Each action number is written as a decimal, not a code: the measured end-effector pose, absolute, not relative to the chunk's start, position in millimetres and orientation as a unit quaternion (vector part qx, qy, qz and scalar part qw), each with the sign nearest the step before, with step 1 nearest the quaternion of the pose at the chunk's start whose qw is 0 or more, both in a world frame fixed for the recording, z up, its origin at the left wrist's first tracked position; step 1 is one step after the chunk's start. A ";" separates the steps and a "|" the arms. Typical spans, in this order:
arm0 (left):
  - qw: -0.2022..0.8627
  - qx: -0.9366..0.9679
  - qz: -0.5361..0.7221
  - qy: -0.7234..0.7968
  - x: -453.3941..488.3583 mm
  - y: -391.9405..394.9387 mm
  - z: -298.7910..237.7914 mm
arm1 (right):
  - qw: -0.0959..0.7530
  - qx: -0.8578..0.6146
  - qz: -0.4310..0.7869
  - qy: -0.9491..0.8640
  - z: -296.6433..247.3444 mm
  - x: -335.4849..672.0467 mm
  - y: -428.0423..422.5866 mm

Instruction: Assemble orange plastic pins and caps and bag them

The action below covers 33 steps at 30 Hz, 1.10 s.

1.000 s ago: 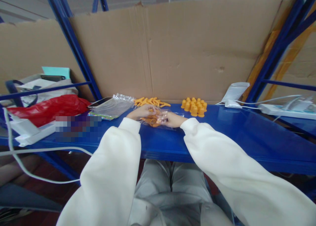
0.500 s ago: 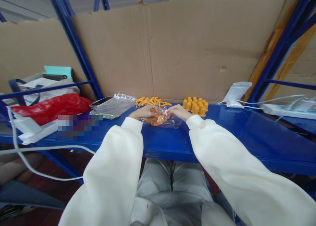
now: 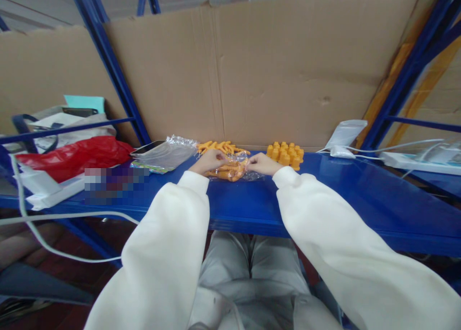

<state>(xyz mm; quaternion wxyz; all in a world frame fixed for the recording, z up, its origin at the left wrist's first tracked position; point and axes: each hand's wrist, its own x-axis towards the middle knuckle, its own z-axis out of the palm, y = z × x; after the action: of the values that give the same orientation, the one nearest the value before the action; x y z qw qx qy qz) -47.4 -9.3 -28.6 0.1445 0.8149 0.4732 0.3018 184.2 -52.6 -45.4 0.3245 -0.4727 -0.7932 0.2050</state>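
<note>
A clear plastic bag [image 3: 230,170] with orange plastic pieces in it lies on the blue shelf between my hands. My left hand [image 3: 210,162] is closed at the bag's left side, its fingers bent over the film. From the right, my right hand [image 3: 262,163] pinches the bag's other edge. Just behind the bag is a heap of orange branching pieces [image 3: 219,147]. Several orange cup-shaped pieces [image 3: 285,154] stand grouped to the right of my right hand.
On the left lie a clear plastic packet [image 3: 165,157], a red plastic bag [image 3: 82,157] and a white power strip [image 3: 57,195]. A cardboard sheet [image 3: 270,70] walls off the back. Blue posts [image 3: 118,75] frame the shelf [image 3: 324,200]. White cables [image 3: 72,259] hang at lower left.
The orange pieces in the bag have shifted and lie flatter, lengthwise. My left hand has moved slightly left and up; my right hand stays nearly in place.
</note>
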 end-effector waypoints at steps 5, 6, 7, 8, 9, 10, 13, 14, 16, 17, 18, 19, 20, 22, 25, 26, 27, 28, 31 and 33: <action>0.192 0.744 0.374 0.519 -42.6 -13.0 -24.6 | 0.297 -0.606 0.031 -0.737 -39.3 192.5 -59.3; 0.224 0.728 0.386 0.520 -41.3 -14.1 -23.8 | 0.290 -0.621 -0.002 -0.728 -39.0 193.4 -61.1; 0.255 0.713 0.397 0.519 -40.2 -15.2 -23.0 | 0.284 -0.633 -0.023 -0.720 -38.9 194.0 -62.7; 0.277 0.699 0.410 0.516 -39.4 -15.9 -22.4 | 0.279 -0.642 -0.035 -0.713 -38.7 194.2 -64.3; 0.287 0.686 0.425 0.516 -39.0 -16.0 -21.9 | 0.277 -0.650 -0.040 -0.707 -38.5 194.1 -65.9; 0.280 0.678 0.440 0.518 -39.3 -15.5 -21.7 | 0.278 -0.655 -0.042 -0.701 -38.0 193.8 -67.4; 0.194 0.668 0.464 0.549 -42.8 -10.6 -24.3 | 0.293 -0.669 -0.056 -0.681 -35.6 192.7 -70.8; 0.165 0.666 0.457 0.566 -44.2 -8.5 -26.2 | 0.302 -0.674 -0.065 -0.671 -34.7 192.7 -71.1; 0.138 0.665 0.420 0.602 -46.0 -5.6 -30.5 | 0.313 -0.689 -0.070 -0.650 -33.6 193.7 -70.0; 0.137 0.664 0.399 0.617 -46.3 -5.1 -32.5 | 0.310 -0.697 -0.059 -0.644 -33.5 194.7 -68.5; 0.140 0.664 0.381 0.628 -46.2 -5.2 -33.9 | 0.299 -0.705 -0.036 -0.643 -33.8 195.8 -66.5; 0.148 0.664 0.365 0.636 -45.8 -6.0 -34.7 | 0.282 -0.709 -0.003 -0.647 -34.5 197.0 -64.2; 0.159 0.665 0.355 0.638 -45.3 -7.3 -34.8 | 0.264 -0.709 0.034 -0.653 -35.4 198.0 -61.7; 0.194 0.672 0.342 0.628 -44.5 -10.7 -33.5 | 0.239 -0.701 0.104 -0.664 -37.8 199.2 -56.9; 0.259 0.677 0.316 0.612 -42.9 -17.0 -30.0 | 0.245 -0.697 0.159 -0.655 -41.0 199.2 -52.1; 0.279 0.676 0.304 0.610 -42.0 -19.4 -29.0 | 0.252 -0.699 0.169 -0.648 -41.8 199.1 -51.3; 0.298 0.676 0.289 0.608 -40.9 -21.9 -27.9 | 0.258 -0.701 0.176 -0.641 -42.5 199.2 -50.7; 0.316 0.678 0.275 0.605 -39.4 -24.6 -26.8 | 0.264 -0.702 0.184 -0.636 -43.1 199.6 -50.2; 0.345 0.684 0.243 0.595 -33.5 -33.4 -22.7 | 0.286 -0.697 0.212 -0.622 -45.2 201.7 -48.7; 0.340 0.682 0.240 0.601 -29.0 -38.7 -19.8 | 0.317 -0.688 0.233 -0.610 -47.2 203.3 -47.4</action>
<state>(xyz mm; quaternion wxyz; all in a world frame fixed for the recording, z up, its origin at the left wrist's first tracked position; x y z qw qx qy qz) -29.0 -38.7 -19.8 0.3403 0.6819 0.6014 0.2401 203.3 -47.4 -47.2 0.3170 -0.6881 -0.6096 0.2332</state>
